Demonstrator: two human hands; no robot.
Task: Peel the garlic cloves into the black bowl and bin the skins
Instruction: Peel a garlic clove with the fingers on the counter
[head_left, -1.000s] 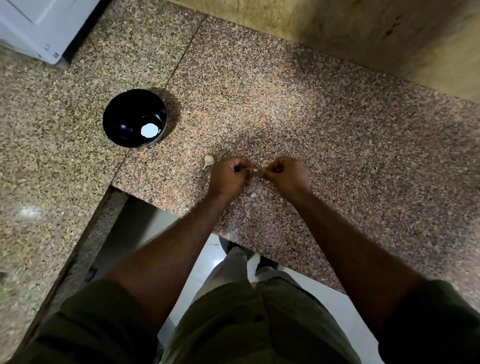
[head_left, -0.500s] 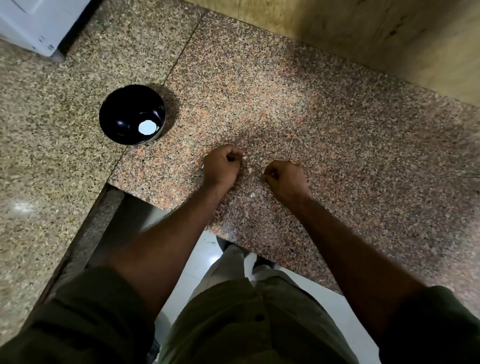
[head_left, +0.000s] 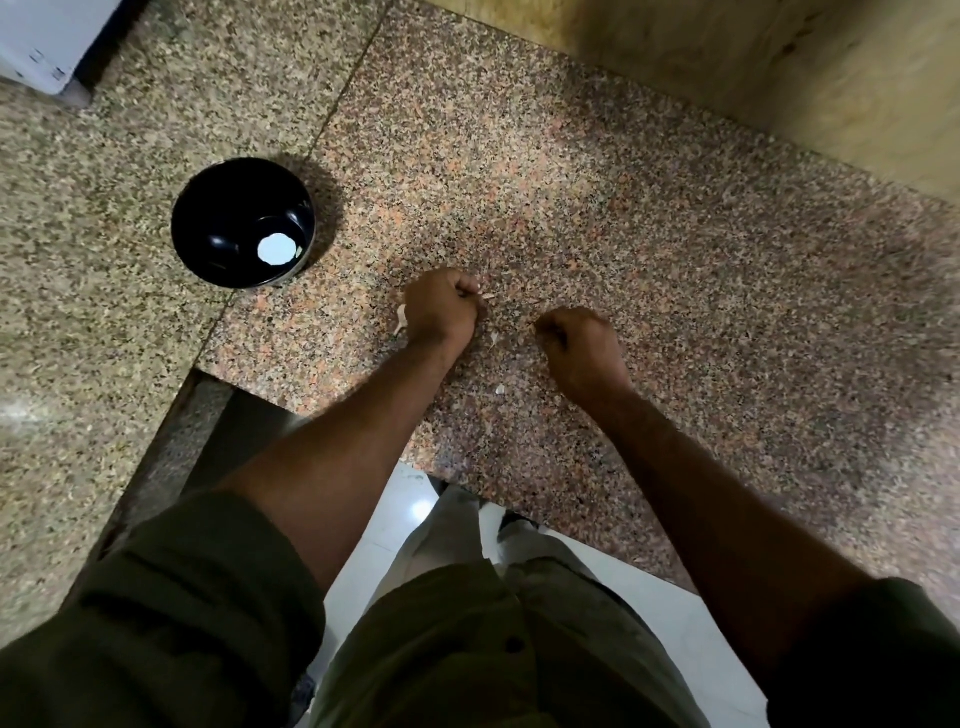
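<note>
Granite counter (head_left: 623, 218), both hands now apart: left hand (head_left: 441, 312), right hand (head_left: 582, 343), fingers curled, contents hidden.

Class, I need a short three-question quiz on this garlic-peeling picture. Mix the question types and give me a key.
1. True or false: the black bowl stands to the left of both hands.
2. Which hand is nearer the bowl: (a) left hand or (b) right hand?
3. What small pale bits lie on the granite counter between the hands?

Key:
1. True.
2. (a), the left hand.
3. Garlic skin scraps.
</note>
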